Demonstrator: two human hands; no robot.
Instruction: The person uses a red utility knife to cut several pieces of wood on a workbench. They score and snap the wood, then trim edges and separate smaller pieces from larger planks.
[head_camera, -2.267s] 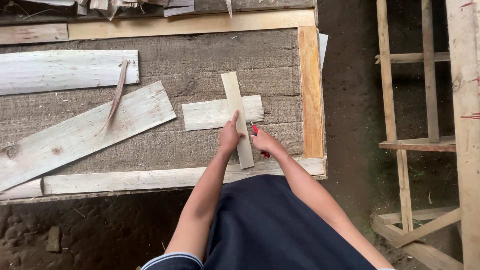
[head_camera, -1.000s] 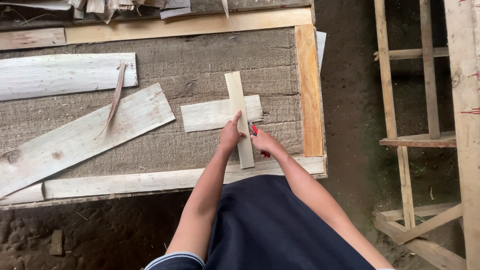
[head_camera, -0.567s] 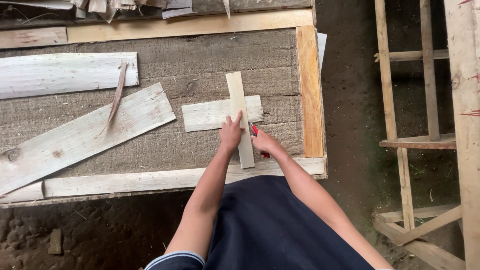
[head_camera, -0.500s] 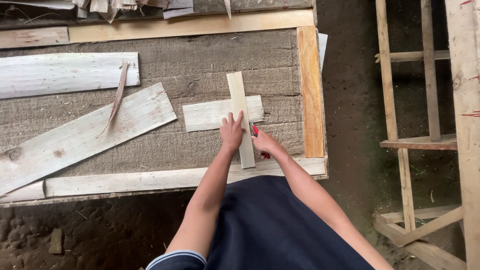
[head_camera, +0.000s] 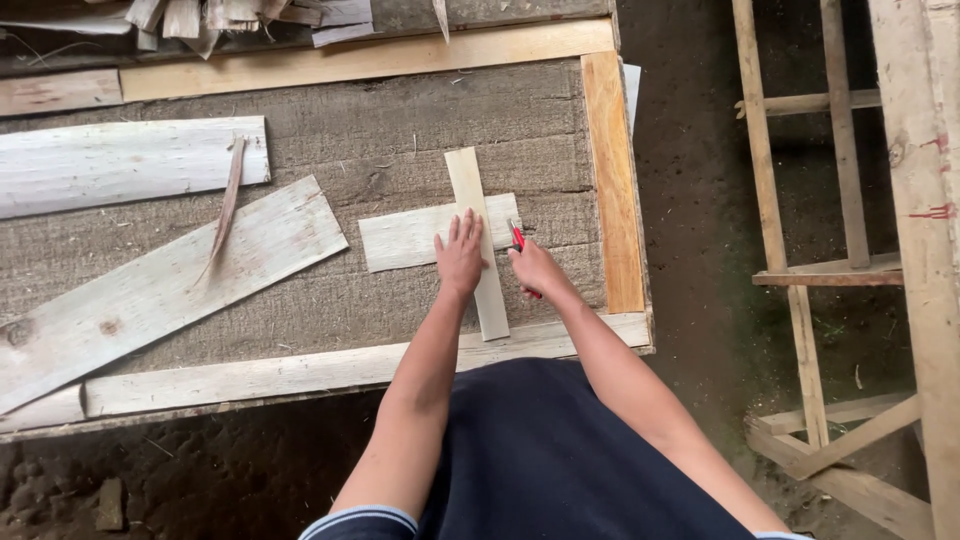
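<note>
In the head view, the bench (head_camera: 330, 120) carried a rough grey surface framed by pale wooden rails. On its left part lay a long weathered plank (head_camera: 120, 180) and, below it, a slanted plank (head_camera: 170, 285), with a thin curved sliver (head_camera: 225, 205) lying across both. A heap of offcuts (head_camera: 240, 18) lay at the far edge. To the right of the bench, over dark earth, stood a wooden frame (head_camera: 800, 270) of slats. None of these lay between the hands and their work.

Near the right end of the bench a thin wide veneer piece (head_camera: 405, 235) lay flat, and a narrow wooden strip (head_camera: 478, 240) lay across it, roughly upright in the picture. The left hand (head_camera: 460, 255) rested flat on the strip, its fingers (head_camera: 456, 225) spread and pressing down where the strip crossed the veneer. The right hand (head_camera: 535, 270) sat just beside the strip's right edge, its fingers curled tight around a red-handled cutter (head_camera: 518, 238), whose tip was at the edge of the strip. Both forearms reached out over the near rail of the bench.
</note>
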